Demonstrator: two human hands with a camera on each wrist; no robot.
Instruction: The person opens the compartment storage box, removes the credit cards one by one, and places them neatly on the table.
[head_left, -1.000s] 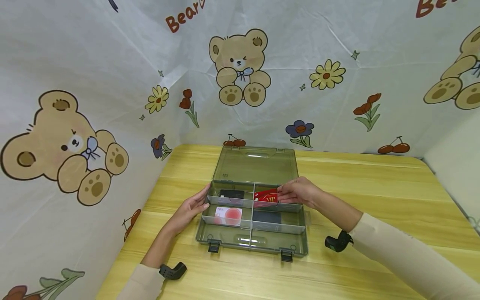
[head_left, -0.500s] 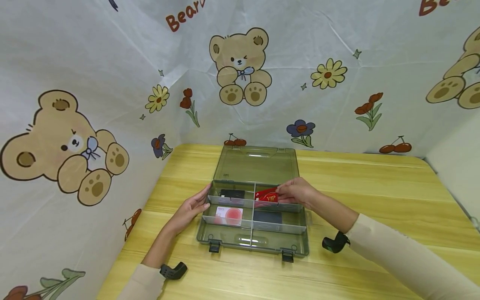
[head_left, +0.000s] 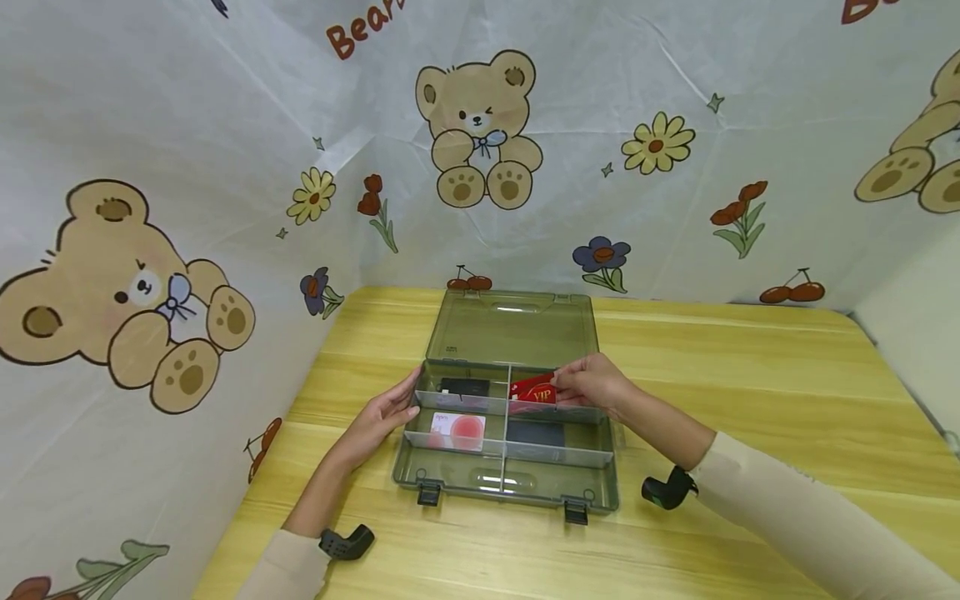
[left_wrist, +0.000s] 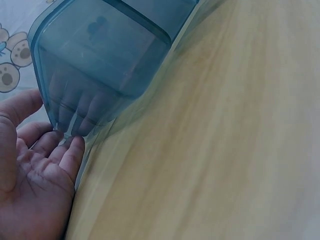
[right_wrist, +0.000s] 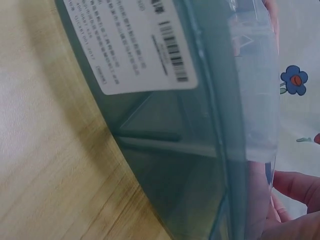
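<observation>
Right hand (head_left: 595,385): reaches over the box (head_left: 502,497) from its right side, thumb and fingertips pinching the right end of the red card (head_left: 533,390).
Red card: in the back right compartment, gold "VIP" lettering showing; we see its lower part, pinkish, through the clear divider (head_left: 581,414) in front of it. We cannot tell whether it touches the box floor.
Left hand (head_left: 381,421): rests against the box's left wall near the back corner, fingers extended, thumb apart from them near the rim. In the left wrist view we see fingertips touching the bluish-looking plastic.
Box: see-through green plastic, flat on the wooden table (head_left: 735,367), divided into six compartments, three rows of two.
Lid (head_left: 517,329): swung fully back, behind the box.
Back left compartment: holds a small black item (head_left: 465,387); we cannot make out what it is.
Middle row: on the left, a white card (head_left: 459,431) with a big pinkish-red circle; on the right, a dark flat item (head_left: 535,434).
Front edge: two black latches (head_left: 428,494) hang down.
Right wall: in the right wrist view we find a white label (right_wrist: 145,50) with a barcode.
Wrists: a black camera (head_left: 347,542) sits by each beige sleeve (head_left: 288,567).
Backdrop: pale cloth (head_left: 562,83) printed with bears, flowers and cherries.
</observation>
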